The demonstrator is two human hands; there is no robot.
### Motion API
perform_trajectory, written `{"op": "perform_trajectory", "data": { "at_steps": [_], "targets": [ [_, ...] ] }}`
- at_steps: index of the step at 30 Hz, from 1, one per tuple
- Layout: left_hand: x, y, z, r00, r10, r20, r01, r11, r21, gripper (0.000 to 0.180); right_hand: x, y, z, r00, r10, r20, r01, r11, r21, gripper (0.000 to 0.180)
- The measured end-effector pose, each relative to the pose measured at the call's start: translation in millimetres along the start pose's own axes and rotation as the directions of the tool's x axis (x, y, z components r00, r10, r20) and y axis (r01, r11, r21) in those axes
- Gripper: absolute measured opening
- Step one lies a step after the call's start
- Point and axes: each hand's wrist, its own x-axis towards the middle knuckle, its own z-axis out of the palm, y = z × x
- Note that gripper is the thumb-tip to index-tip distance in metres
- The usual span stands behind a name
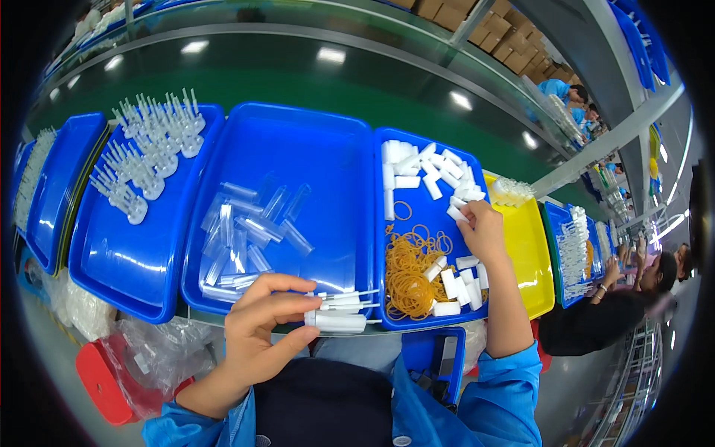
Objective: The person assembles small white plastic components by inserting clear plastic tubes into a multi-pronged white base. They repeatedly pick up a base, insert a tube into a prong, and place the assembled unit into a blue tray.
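My left hand is closed around a white plastic piece with several thin stems pointing right. A wider white sleeve sits over the stem nearest me. On the right, my right hand pinches a short white tube at the edge of a pile of white tubes. That pile lies in a blue tray. The same tray holds a tangle of tan rubber bands and more white tubes below my right wrist.
A blue tray with clear plastic tubes stands left of centre. Farther left, another blue tray holds white stemmed pieces. A yellow tray stands to the right, near a co-worker. A red stool is below left.
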Motion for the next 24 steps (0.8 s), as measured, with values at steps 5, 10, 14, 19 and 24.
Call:
{"op": "perform_trajectory", "data": {
  "at_steps": [5, 10, 14, 19, 24],
  "targets": [
    [5, 6, 8, 0.992, -0.077, -0.097, 0.068, 0.994, -0.090, 0.048, -1, -24, -16, 0.958, 0.159, 0.237, -0.209, 0.956, 0.204, 0.022],
    [3, 0, 7, 0.995, -0.040, -0.096, 0.031, 0.995, -0.098, 0.049, -33, -78, -30, 0.978, 0.089, 0.189, -0.198, 0.685, 0.701, 0.021],
    [2, -2, 4, 0.995, -0.023, -0.097, 0.014, 0.996, -0.086, 0.050, -59, -127, -36, 0.987, -0.036, 0.157, -0.106, 0.589, 0.801, 0.020],
    [0, 0, 3, 0.989, -0.039, -0.140, 0.025, 0.994, -0.105, 0.050, -74, -142, -33, 0.987, -0.157, 0.026, 0.064, 0.543, 0.837, 0.015],
    [0, -1, 4, 0.987, -0.028, -0.155, 0.011, 0.994, -0.108, 0.050, -79, -153, -29, 0.996, -0.070, 0.050, -0.009, 0.490, 0.872, 0.015]
  ]
}}
